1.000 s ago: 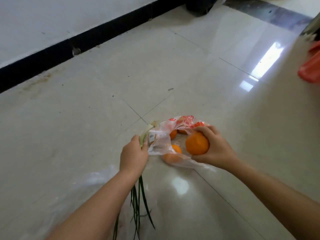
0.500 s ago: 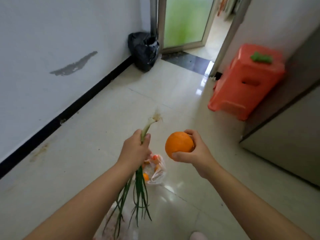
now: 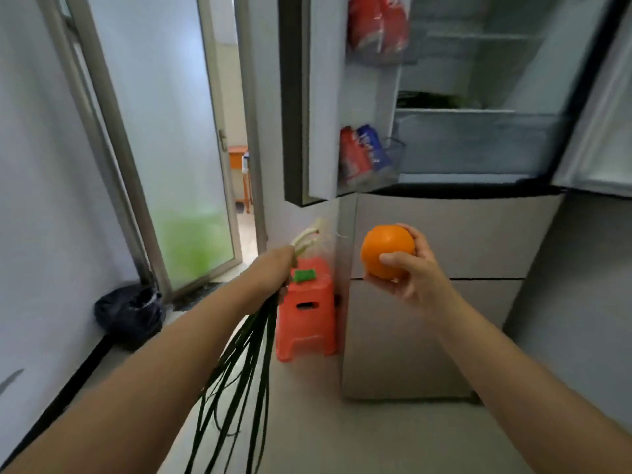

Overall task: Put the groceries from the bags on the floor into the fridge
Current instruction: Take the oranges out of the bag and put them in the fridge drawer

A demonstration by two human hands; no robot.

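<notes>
From the head camera, the right hand (image 3: 412, 268) cups an orange (image 3: 388, 251), fingers and thumb curled round it, raised toward the open fridge (image 3: 478, 138), apparently ready to go on a shelf. The left hand (image 3: 278, 268) grips a bunch of spring onions (image 3: 246, 354) near the white ends, so the long leaves hang clear. Red and blue packets (image 3: 362, 155) sit in the door rack; their lettering is too blurred to read.
</notes>
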